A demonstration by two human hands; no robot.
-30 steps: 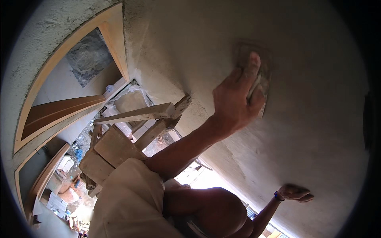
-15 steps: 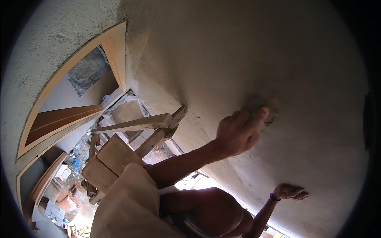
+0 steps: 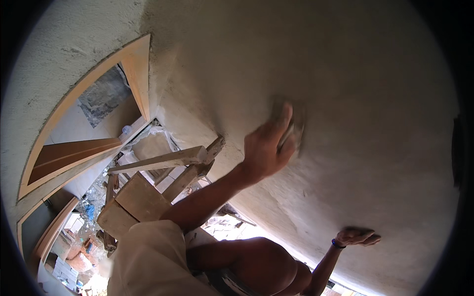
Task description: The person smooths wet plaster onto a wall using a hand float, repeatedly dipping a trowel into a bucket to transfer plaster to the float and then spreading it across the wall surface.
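Observation:
My left hand (image 3: 264,150) is closed round a plastering float (image 3: 298,129), a flat greyish-brown block pressed against the wall. Motion blurs the float, and the fingers hide part of it. The wall (image 3: 375,148) is a broad grey-brown plastered surface with smooth, faintly streaked patches. Lower right, my right hand (image 3: 353,237) lies against this wall with its fingers stretched out and nothing visible in it. A dark blue band circles that wrist.
Left of my arm stands a rough wooden scaffold (image 3: 158,163) with planks (image 3: 143,195). A pale wooden frame (image 3: 140,84) borders an opening at the far left. Rubble and litter (image 3: 89,212) cover the floor below. Beige cloth (image 3: 153,256) fills the lower middle.
My left hand has slid up and leftward across the wall with the float. My right hand stays nearly in place. The whole view has shifted slightly.

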